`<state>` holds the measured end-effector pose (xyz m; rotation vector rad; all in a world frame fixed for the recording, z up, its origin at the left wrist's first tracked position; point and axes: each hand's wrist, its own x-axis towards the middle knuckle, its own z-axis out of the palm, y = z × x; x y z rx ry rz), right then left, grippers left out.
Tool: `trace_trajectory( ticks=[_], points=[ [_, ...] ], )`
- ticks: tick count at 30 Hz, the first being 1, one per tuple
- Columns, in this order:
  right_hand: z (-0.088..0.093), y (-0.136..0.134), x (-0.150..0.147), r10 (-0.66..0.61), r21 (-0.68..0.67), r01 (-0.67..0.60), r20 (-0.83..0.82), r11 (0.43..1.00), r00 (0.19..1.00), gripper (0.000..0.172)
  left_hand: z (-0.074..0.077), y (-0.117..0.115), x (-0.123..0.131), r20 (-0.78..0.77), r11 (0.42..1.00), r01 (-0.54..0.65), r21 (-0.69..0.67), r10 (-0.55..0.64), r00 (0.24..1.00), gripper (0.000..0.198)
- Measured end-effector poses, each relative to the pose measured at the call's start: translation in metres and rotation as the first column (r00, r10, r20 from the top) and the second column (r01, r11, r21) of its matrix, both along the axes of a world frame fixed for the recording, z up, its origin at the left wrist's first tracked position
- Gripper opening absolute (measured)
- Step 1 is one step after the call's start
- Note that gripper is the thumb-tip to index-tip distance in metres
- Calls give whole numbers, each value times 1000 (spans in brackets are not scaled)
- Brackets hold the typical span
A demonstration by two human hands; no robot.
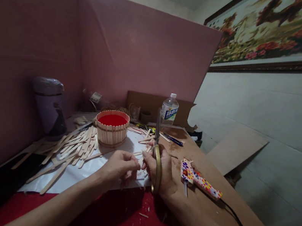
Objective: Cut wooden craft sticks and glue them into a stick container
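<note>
My right hand (166, 173) is wrapped around a pair of scissors (157, 158) with brass-coloured handles, the dark blades pointing up and away. Its thumb and fingertips come close to my left hand (121, 166), whose fingers are pinched together. Whatever sits in that pinch is too small to make out. Just beyond my hands stands a round basket (111, 133) walled with upright craft sticks, red inside. Loose wooden craft sticks (81, 147) lie heaped to its left on a white sheet (41, 177).
A flower-patterned glue gun (200, 181) with a black cord lies on the brown board (226, 218) at right. Behind are a clear bottle (169, 110), a dark blue pen-like tool (174, 140) and a small dark pot (145, 117). A purple flask (49, 107) stands left. Wood scraps dot the red cloth (110, 218).
</note>
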<state>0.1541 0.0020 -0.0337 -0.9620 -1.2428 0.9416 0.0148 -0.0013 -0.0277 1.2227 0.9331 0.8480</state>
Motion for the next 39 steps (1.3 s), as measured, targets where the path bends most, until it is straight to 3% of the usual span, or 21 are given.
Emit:
trace_trajectory(
  ticks=[5, 11, 15, 22, 26, 32, 39],
  points=[
    [2, 2, 5, -30, -109, 15, -134, 994, 991, 51, 4, 0, -1, 13, 997, -70, 23, 70, 997, 24],
    [13, -10, 0, 63, 22, -62, -31, 998, 998, 42, 3, 1, -1, -5, 995, -57, 82, 58, 998, 32],
    [12, -10, -1, 92, 39, -91, -39, 995, 995, 38, 3, 0, 0, -54, 992, -19, 125, 26, 998, 36],
    [7, -2, 5, 19, -67, -29, -141, 997, 990, 49, 0, 4, -3, -103, 960, -132, 245, 161, 981, 42],
    [13, -6, 4, -1, -92, -10, -118, 996, 993, 52, 0, 4, -2, -54, 961, -169, 218, 184, 981, 41],
    [17, -13, 2, 28, -79, -33, -67, 996, 997, 47, 4, 2, -1, -50, 991, -37, 125, 43, 998, 39],
    [8, -3, 5, 22, -116, -43, -178, 992, 984, 57, -2, 8, -3, 55, 990, -112, 82, 107, 993, 35]
  ],
)
